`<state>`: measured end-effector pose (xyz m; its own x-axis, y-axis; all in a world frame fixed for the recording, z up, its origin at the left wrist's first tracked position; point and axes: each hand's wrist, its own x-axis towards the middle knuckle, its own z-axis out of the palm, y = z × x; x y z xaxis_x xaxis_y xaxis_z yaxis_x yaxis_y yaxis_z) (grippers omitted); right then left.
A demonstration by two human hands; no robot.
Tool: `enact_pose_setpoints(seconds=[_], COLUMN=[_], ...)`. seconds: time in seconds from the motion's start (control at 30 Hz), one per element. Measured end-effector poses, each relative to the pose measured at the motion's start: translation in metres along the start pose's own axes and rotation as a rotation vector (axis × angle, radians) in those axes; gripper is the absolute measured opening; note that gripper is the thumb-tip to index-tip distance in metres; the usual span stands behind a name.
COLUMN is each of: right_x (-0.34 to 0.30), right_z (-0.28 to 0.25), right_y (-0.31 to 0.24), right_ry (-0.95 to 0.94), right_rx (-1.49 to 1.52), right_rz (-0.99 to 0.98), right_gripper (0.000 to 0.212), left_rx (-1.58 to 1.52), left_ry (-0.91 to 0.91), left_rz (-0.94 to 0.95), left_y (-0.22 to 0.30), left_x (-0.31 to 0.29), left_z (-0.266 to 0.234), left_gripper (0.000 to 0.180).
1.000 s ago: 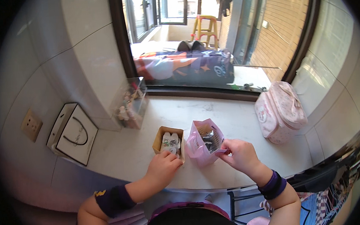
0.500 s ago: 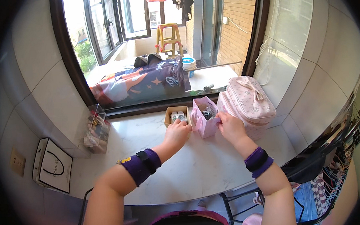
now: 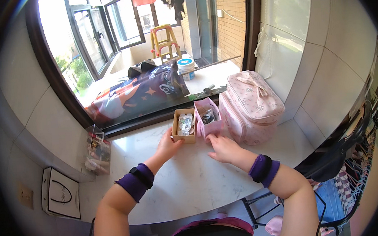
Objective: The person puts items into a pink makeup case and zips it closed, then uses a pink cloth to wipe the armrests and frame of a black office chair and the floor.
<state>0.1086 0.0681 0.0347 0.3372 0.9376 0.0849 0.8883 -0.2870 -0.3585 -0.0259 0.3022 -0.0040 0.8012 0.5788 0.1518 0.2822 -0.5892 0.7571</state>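
A small brown cardboard box (image 3: 192,139) sits on the counter below the window, with several clear and whitish small round-ended pieces (image 3: 185,122) inside. My left hand (image 3: 169,147) is closed on its near left corner, the thumb along the front and the fingers at the left side. Against the box's right side stands an open pink paper bag (image 3: 212,127) holding dark, shiny small items (image 3: 207,116) that I cannot make out. My right hand (image 3: 224,148) is at the bag's near bottom edge, thumb and fingers apart, fingertips at or touching the bag.
A pink patterned case with a bow (image 3: 255,103) stands right of the bag. At the left are a clear organizer (image 3: 98,151) and a white gift bag with a black handle (image 3: 60,193). The white marble-look counter (image 3: 171,188) ends in a curved front edge.
My left hand has dropped from above the box to its near left corner. My right hand has left the bag's top rim for its base. The view has shifted.
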Motion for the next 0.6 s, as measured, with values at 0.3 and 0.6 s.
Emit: enact_pose_setpoints(seconds=[0.3, 0.6], right_x=[0.024, -0.006], right_z=[0.013, -0.005], right_y=[0.027, -0.001], right_ry=[0.104, -0.14], right_rx=[-0.094, 0.022], right_rz=[0.143, 0.155], right_gripper=[0.06, 0.076], left_rx=[-0.148, -0.203], left_ry=[-0.023, -0.038], left_rz=[-0.017, 0.034], left_y=[0.014, 0.003], left_x=[0.021, 0.034], left_z=[0.056, 0.05], left_gripper=[0.059, 0.057])
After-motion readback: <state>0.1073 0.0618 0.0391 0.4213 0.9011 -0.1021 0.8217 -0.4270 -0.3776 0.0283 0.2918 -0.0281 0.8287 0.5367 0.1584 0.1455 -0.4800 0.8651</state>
